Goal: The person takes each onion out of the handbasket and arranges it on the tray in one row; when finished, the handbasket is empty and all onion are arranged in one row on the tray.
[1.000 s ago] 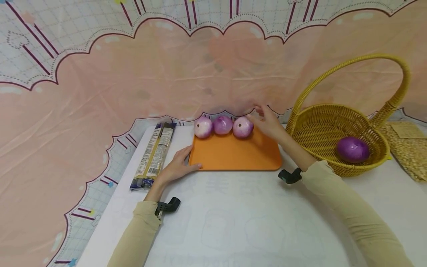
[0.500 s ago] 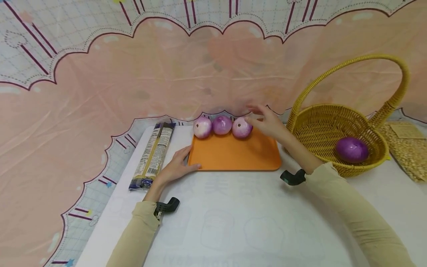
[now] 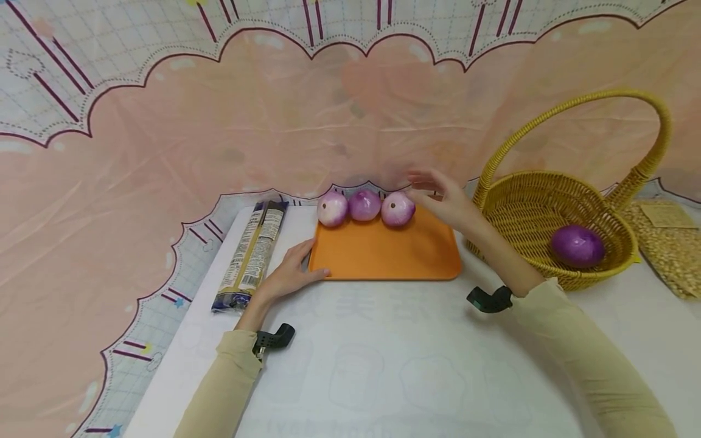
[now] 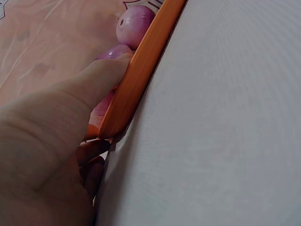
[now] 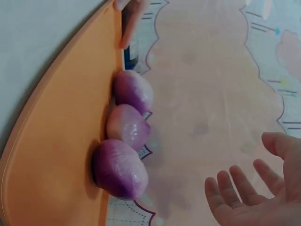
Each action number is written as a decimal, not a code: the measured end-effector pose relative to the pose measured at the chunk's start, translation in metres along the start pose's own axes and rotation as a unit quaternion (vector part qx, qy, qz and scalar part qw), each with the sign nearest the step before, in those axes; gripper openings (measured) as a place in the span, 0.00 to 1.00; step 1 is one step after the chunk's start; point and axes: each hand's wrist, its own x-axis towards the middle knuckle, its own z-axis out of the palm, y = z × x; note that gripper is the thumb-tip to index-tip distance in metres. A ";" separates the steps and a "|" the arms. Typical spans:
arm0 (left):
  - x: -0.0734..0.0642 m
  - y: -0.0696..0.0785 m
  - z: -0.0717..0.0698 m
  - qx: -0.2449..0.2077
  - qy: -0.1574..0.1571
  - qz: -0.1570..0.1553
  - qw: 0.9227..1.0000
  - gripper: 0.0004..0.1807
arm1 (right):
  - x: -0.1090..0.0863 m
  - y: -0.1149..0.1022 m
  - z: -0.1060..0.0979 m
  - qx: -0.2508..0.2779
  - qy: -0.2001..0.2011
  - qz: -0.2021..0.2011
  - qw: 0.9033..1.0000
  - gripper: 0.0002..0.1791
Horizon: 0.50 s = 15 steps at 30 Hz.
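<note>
Three purple onions [image 3: 398, 209] sit side by side along the far edge of an orange tray [image 3: 383, 252]. At the tray's near left corner, my left hand [image 3: 292, 271] grips it, thumb over the rim; in the left wrist view the thumb [image 4: 101, 77] lies on the inner side and the fingers curl at the outside. My right hand [image 3: 446, 201] hovers at the right of the rightmost onion, holding nothing. The right wrist view shows its fingers spread and slightly bent, apart from the nearest onion [image 5: 120, 169].
A yellow wicker basket [image 3: 526, 194] with a tall handle stands to the right, one purple onion [image 3: 577, 246] inside. Behind it lies a bag of pale grains [image 3: 670, 255]. Left of the tray is a long printed packet [image 3: 252, 255]. A patterned cloth [image 3: 328, 121] rises behind the table.
My right wrist and forearm have shifted a little right and toward me, while the hand stays beside the rightmost onion. The left hand, tray and onions hold their places.
</note>
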 end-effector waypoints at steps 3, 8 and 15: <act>0.000 0.001 -0.001 0.000 -0.002 0.000 1.000 0.50 | -0.006 -0.003 -0.004 0.007 -0.002 -0.018 1.000 0.26; -0.001 0.002 -0.002 0.005 0.001 0.000 1.000 0.51 | -0.015 -0.007 -0.012 0.008 -0.027 -0.037 0.999 0.26; -0.001 -0.001 0.000 0.013 0.014 0.019 1.000 0.51 | -0.028 -0.007 -0.019 -0.004 -0.059 -0.059 0.997 0.27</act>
